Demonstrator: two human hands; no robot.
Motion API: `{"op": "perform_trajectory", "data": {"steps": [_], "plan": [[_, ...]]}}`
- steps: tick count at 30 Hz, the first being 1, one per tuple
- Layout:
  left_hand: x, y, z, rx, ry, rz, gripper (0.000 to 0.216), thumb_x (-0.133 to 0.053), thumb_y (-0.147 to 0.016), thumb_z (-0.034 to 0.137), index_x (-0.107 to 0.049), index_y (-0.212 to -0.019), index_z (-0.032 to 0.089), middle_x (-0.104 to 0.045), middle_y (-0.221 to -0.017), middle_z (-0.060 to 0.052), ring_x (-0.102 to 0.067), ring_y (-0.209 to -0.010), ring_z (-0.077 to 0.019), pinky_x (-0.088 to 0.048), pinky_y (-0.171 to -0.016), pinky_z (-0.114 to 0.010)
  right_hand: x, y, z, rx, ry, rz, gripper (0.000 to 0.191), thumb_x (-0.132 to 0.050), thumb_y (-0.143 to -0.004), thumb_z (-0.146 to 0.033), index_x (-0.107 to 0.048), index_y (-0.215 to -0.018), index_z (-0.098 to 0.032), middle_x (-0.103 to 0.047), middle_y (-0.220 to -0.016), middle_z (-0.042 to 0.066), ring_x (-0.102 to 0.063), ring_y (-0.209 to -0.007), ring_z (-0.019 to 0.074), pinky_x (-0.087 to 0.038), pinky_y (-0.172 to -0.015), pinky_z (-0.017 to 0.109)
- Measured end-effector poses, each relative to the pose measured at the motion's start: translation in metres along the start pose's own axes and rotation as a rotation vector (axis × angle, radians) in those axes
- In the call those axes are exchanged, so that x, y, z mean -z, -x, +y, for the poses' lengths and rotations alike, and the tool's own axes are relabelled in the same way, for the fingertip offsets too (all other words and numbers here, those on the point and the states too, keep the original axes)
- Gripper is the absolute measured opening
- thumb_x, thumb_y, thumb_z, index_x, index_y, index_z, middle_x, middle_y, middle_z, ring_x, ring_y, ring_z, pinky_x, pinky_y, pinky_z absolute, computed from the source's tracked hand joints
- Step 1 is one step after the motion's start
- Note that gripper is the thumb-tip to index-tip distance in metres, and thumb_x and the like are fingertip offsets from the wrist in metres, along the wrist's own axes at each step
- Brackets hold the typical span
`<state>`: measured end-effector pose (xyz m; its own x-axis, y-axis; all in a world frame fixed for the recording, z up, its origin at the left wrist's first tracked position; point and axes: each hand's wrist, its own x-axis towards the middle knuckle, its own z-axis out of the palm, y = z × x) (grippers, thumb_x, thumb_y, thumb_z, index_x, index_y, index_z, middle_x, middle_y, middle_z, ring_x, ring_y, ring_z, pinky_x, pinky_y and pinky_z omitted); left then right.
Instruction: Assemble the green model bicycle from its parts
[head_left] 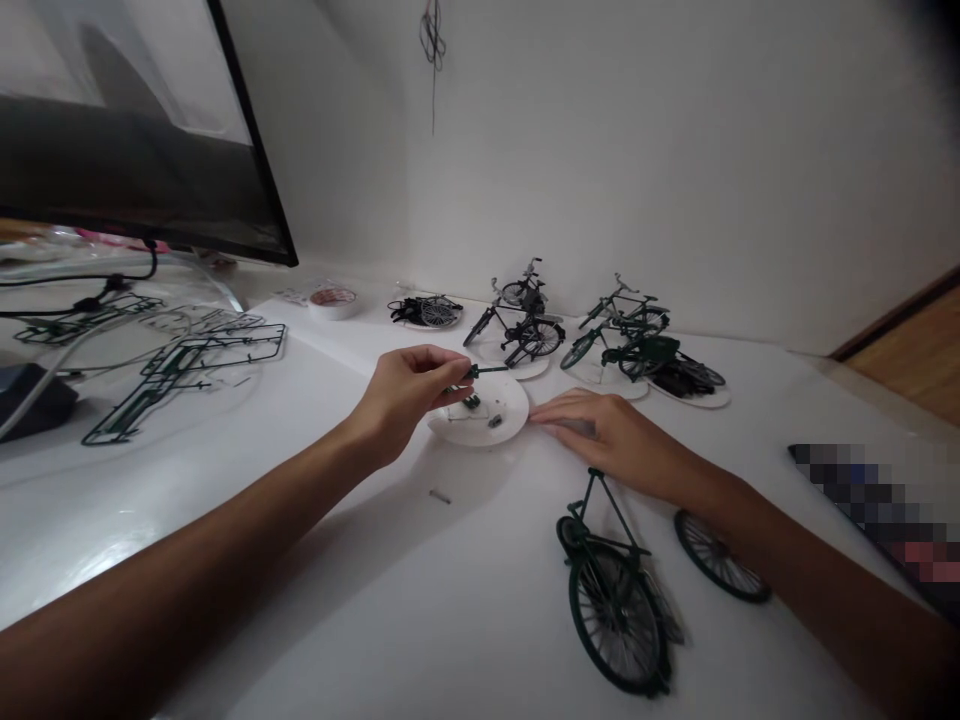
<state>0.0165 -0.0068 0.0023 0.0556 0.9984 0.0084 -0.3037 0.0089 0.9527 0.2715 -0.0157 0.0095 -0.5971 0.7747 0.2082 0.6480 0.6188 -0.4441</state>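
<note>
Along a white desk (465,620), model bicycles (517,325), white wall (637,150) behind

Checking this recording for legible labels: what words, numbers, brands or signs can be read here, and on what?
No text can be read.
The roll of tape has a reddish marking, too small and blurred to read.
The pixelated patch at right is unreadable.

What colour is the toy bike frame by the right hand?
The toy bike frame is dark green, best seen in the head view.
</note>
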Motion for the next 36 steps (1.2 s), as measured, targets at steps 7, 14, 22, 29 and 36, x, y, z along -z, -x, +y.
{"op": "perform_trajectory", "data": {"steps": [7,14,22,29,36], "plan": [[0.002,0.001,0.006,-0.040,-0.019,-0.048,0.025,-0.081,-0.075,0.026,-0.070,-0.085,0.006,-0.069,-0.089,-0.007,-0.067,-0.087,-0.0156,-0.057,-0.095,-0.041,-0.006,-0.016,-0.012,0.034,0.092,-0.040,0.031,-0.053,-0.094,-0.019,-0.072,-0.117,-0.026,-0.074,-0.114,0.004,-0.066,-0.107,0.0218,-0.049,-0.094,0.035],[0.004,0.000,0.006,-0.050,0.000,-0.037,0.023,-0.081,-0.075,0.025,-0.069,-0.083,0.006,-0.066,-0.083,-0.004,-0.066,-0.081,-0.0133,-0.058,-0.094,-0.041,-0.004,-0.047,-0.009,0.005,0.238,0.000,0.021,-0.058,-0.090,-0.017,-0.073,-0.105,-0.017,-0.076,-0.103,0.008,-0.070,-0.093,0.0225,-0.053,-0.083,0.033],[0.001,-0.001,0.007,-0.012,0.016,-0.031,0.014,-0.075,-0.079,0.017,-0.066,-0.080,0.006,-0.065,-0.081,-0.004,-0.065,-0.075,-0.0108,-0.057,-0.092,-0.039,-0.011,-0.022,0.008,0.127,0.330,-0.060,0.031,-0.048,-0.097,-0.013,-0.070,-0.117,-0.022,-0.072,-0.120,0.008,-0.068,-0.107,0.0240,-0.053,-0.092,0.038],[-0.002,0.000,0.008,0.012,-0.018,-0.041,0.010,-0.073,-0.081,0.015,-0.067,-0.080,0.007,-0.066,-0.079,-0.004,-0.065,-0.072,-0.0094,-0.056,-0.092,-0.038,-0.008,-0.008,0.020,0.119,0.352,0.034,0.027,-0.049,-0.098,-0.016,-0.074,-0.108,-0.016,-0.075,-0.109,0.010,-0.071,-0.099,0.0241,-0.054,-0.093,0.039],[-0.001,0.000,0.007,0.023,-0.042,-0.042,0.012,-0.075,-0.079,0.017,-0.068,-0.080,0.007,-0.066,-0.079,-0.004,-0.066,-0.075,-0.0102,-0.055,-0.094,-0.037,-0.007,-0.006,0.031,0.095,0.353,0.076,0.024,-0.051,-0.097,-0.018,-0.075,-0.103,-0.015,-0.076,-0.105,0.010,-0.072,-0.094,0.0252,-0.056,-0.088,0.040]]}}
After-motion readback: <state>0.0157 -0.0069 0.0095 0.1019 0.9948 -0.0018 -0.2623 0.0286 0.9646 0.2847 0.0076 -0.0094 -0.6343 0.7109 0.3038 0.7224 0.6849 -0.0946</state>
